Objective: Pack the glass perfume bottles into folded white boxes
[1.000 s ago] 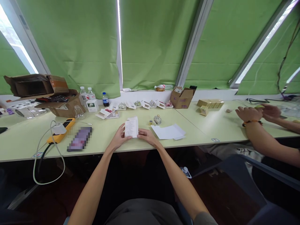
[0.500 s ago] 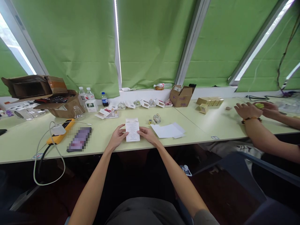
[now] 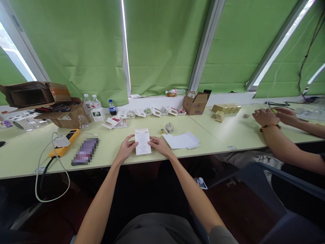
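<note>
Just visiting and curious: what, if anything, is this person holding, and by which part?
A white printed carton: the left hand grips its left edge and the right hand its right edge, with both thumbs on the printed face.

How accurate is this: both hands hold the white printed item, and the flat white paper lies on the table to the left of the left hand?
One side is wrong: the head view shows the flat white paper to the right of the right hand, on the table.
</note>
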Demonstrator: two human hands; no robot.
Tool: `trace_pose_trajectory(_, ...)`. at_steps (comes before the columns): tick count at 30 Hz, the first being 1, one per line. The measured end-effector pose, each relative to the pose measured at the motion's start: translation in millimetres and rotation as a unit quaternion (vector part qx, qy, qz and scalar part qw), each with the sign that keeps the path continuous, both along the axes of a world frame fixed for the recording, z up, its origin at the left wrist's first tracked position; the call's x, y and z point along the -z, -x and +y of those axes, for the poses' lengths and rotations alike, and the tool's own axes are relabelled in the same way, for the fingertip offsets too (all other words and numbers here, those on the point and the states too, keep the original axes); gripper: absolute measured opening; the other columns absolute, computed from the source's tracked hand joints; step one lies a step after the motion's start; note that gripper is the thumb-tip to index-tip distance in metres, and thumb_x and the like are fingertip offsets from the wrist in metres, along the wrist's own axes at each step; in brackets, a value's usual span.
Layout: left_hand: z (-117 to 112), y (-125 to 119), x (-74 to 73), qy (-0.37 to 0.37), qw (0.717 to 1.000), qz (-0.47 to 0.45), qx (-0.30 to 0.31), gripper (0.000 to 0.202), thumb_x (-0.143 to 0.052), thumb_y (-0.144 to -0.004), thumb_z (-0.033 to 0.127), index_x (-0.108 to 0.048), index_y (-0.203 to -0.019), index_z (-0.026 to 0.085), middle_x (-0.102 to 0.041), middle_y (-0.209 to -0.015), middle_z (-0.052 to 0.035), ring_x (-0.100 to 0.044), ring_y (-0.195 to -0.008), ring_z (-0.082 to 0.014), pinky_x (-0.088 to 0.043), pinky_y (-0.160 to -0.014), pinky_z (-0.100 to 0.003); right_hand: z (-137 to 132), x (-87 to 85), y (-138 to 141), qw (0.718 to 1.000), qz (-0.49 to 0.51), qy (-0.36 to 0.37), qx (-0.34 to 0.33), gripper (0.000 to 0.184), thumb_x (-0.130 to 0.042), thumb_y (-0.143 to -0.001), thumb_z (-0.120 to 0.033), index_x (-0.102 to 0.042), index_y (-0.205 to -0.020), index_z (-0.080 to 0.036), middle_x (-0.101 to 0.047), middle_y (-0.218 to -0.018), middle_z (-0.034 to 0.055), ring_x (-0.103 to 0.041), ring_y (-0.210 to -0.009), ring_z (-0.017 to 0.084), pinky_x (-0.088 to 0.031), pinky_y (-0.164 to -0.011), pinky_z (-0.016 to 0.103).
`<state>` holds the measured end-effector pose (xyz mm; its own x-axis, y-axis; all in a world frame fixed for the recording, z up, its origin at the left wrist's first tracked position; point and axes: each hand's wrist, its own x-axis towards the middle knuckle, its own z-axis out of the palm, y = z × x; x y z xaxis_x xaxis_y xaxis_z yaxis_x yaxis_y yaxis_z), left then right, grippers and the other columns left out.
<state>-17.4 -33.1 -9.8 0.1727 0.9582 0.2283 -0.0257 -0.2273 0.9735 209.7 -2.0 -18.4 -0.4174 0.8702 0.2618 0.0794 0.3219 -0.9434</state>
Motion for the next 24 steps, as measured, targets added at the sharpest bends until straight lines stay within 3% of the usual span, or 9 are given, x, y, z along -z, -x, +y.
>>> trace_pose_trajectory(6, 1, -1, 0.3, -0.014, 0.999, 0.029, 0.014, 0.079, -0.073, -0.072, 0.038, -0.034, -0.139, 0.021, -0.056, -0.13, -0.0157, -0.064, -0.103, -0.0253, -0.05, -0.09, -0.046, 4, 4.1, 1, 1.0, -0.002, 0.0, 0.025, 0.057, -0.064, -0.08, -0.047, -0.055, -0.13, -0.02, -0.07, -0.106, 0.0093, -0.065, -0.099, 0.026, -0.05, -0.092, 0.044)
trace_pose_trajectory(11, 5, 0, 5.1, -0.023, 0.999, 0.044, -0.021, 0.078, -0.072, -0.072, 0.038, -0.034, -0.139, 0.024, -0.041, -0.144, -0.0164, -0.064, -0.101, -0.0251, -0.053, -0.086, -0.044, 4, 5.4, 1, 1.0, 0.016, -0.007, 0.007, 0.082, -0.073, -0.073, -0.041, -0.035, -0.144, -0.025, -0.064, -0.12, 0.0099, -0.064, -0.1, 0.024, -0.051, -0.091, 0.044)
trace_pose_trajectory(15, 7, 0, 8.5, -0.031, 0.998, 0.034, -0.03, 0.078, -0.073, -0.072, 0.037, -0.034, -0.139, 0.025, -0.031, -0.15, -0.0152, -0.059, -0.112, -0.0275, -0.052, -0.09, -0.043, 5, 6.6, 1, 1.0, 0.014, -0.009, -0.001, 0.08, -0.074, -0.073, -0.04, -0.039, -0.142, -0.024, -0.066, -0.117, 0.0106, -0.065, -0.098, 0.024, -0.051, -0.09, 0.044)
trace_pose_trajectory(19, 8, 1, 9.1, -0.025, 0.999, 0.021, -0.033, 0.082, -0.074, -0.071, 0.036, -0.032, -0.14, 0.024, -0.037, -0.146, -0.0166, -0.059, -0.112, -0.0268, -0.051, -0.091, -0.045, 6, 7.9, 1, 1.0, 0.006, -0.005, 0.018, 0.077, -0.074, -0.072, -0.04, -0.042, -0.14, -0.022, -0.066, -0.117, 0.0111, -0.065, -0.098, 0.023, -0.052, -0.09, 0.043)
trace_pose_trajectory(24, 4, 0, 2.5, -0.024, 0.998, 0.015, -0.051, 0.087, -0.074, -0.07, 0.036, -0.027, -0.142, 0.021, -0.046, -0.139, -0.0186, -0.057, -0.115, -0.0261, -0.048, -0.095, -0.044, 6, 6.8, 1, 1.0, -0.018, -0.019, 0.012, 0.057, -0.069, -0.077, -0.041, -0.057, -0.128, -0.02, -0.067, -0.115, 0.0095, -0.064, -0.103, 0.024, -0.05, -0.094, 0.042)
